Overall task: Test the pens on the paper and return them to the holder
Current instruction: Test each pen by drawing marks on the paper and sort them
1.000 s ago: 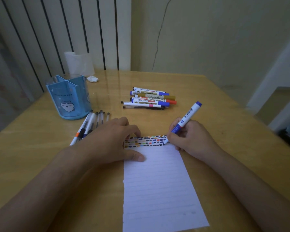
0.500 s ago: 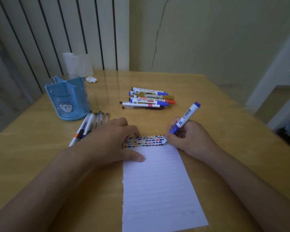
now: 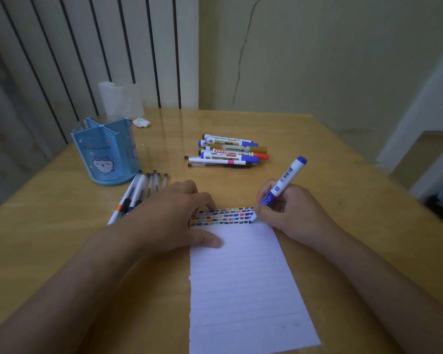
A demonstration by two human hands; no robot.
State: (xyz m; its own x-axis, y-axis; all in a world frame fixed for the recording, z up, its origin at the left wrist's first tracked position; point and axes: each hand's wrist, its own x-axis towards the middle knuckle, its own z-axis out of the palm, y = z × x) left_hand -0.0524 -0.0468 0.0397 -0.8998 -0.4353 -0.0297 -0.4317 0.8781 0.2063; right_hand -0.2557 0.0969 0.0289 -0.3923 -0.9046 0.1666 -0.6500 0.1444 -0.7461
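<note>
The light, rigid blue-and-white plastic marker [image 3: 283,185], best gripped at mid-barrel, is pinched by the right hand [image 3: 289,210], tip on the lined white paper sheet's [image 3: 246,284] top edge, flattened by the left hand [image 3: 169,218].

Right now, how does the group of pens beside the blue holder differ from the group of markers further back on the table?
The pens by the holder are thin and point away from the person; the markers are mostly thicker and lie crosswise. The left hand partly hides the pens; the markers lie in full view. Both groups lie flat on the table, outside the holder.
</note>
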